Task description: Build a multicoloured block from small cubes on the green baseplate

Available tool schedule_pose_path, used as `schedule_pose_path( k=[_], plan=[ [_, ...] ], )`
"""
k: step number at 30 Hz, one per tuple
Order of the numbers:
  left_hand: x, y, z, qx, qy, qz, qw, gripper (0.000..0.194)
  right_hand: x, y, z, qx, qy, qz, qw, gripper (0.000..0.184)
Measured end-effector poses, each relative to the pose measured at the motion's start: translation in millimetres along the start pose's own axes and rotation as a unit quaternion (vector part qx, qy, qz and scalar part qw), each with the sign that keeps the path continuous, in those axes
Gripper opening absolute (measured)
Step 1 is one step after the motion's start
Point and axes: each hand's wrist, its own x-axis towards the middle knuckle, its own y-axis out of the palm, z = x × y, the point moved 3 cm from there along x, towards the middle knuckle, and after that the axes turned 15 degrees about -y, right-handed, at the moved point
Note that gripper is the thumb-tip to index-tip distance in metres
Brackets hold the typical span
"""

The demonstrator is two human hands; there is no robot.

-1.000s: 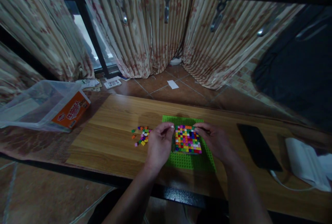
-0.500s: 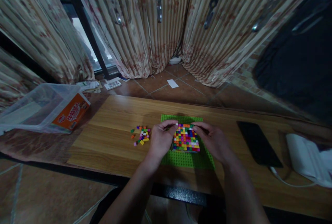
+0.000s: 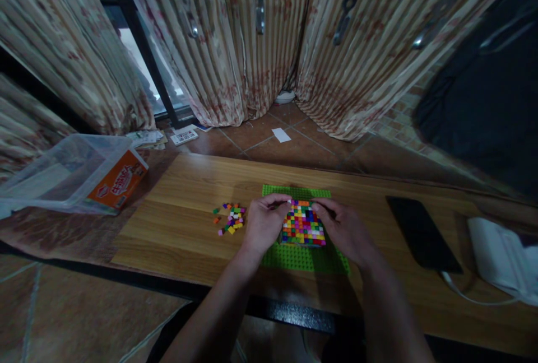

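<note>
A block of many-coloured toy bricks (image 3: 303, 226) stands on a green studded baseplate (image 3: 294, 259). My left hand (image 3: 265, 220) grips the block at its far left corner, thumb on top and fingers curled behind. At the far right corner my right hand (image 3: 342, 226) holds it the same way, thumb and forefinger close to the top edge. The fingertips behind the block are hidden. Left of my left hand, a loose pile of small bricks (image 3: 235, 217) lies on the wooden tabletop (image 3: 180, 223).
A clear plastic tub (image 3: 75, 167) with an orange label sits at the left. To the right lie a black phone (image 3: 422, 234) with a white cable (image 3: 466, 296) and a white device (image 3: 498, 256). Metal clips (image 3: 260, 13) hang overhead before the curtains (image 3: 235, 60).
The whole view has shifted slightly. Both hands stay on the brick block, with almost no movement of the fingers.
</note>
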Motion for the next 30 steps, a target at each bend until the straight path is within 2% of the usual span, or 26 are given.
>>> schedule_pose_path(
  k=[11, 18, 22, 26, 30],
  plan=[
    [3, 1.3, -5, 0.062, -0.005, -0.009, 0.998, 0.014, 1, 4, 4, -0.011, 0.01, 0.009, 1.0, 0.043],
    [5, -0.3, -1, 0.092, 0.036, 0.0, 0.995, 0.015, -1, 2, 2, -0.002, 0.03, 0.017, 0.999, 0.049],
    [1, -2.8, 2, 0.072, 0.061, 0.034, 0.995, 0.021, -2, -3, -7, 0.019, 0.041, -0.008, 0.999, 0.054],
    [-2, -7.8, 2, 0.045, 0.079, 0.033, 0.995, 0.032, -4, -5, -14, 0.034, 0.045, -0.034, 0.998, 0.056],
    [-1, -15.4, -2, 0.016, 0.069, 0.018, 0.997, 0.025, -5, -5, -13, 0.032, 0.027, -0.051, 0.998, 0.054]
  ],
)
